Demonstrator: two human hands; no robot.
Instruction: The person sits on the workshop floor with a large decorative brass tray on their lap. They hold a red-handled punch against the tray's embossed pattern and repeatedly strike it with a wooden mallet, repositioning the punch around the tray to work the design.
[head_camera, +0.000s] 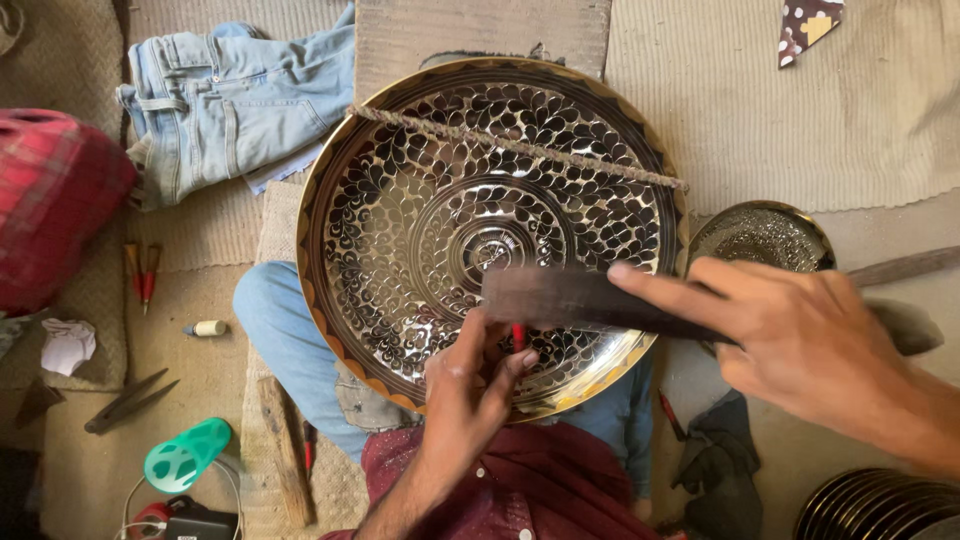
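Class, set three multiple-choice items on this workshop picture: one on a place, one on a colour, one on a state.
1. Where do the folded jeans lie?
A. upper left of the engraved metal plate
B. on the plate
C. under the small bowl

2. What colour is the tool tip at the left hand?
A. blue
B. red
C. white

3. What is the right hand doing?
A. resting empty
B. holding a dark flat bar over the plate
C. gripping scissors

Answers: 1 A, jeans lie beyond the plate's rim; 2 B, red tip shows between fingers; 3 B, fingers lie along the bar.
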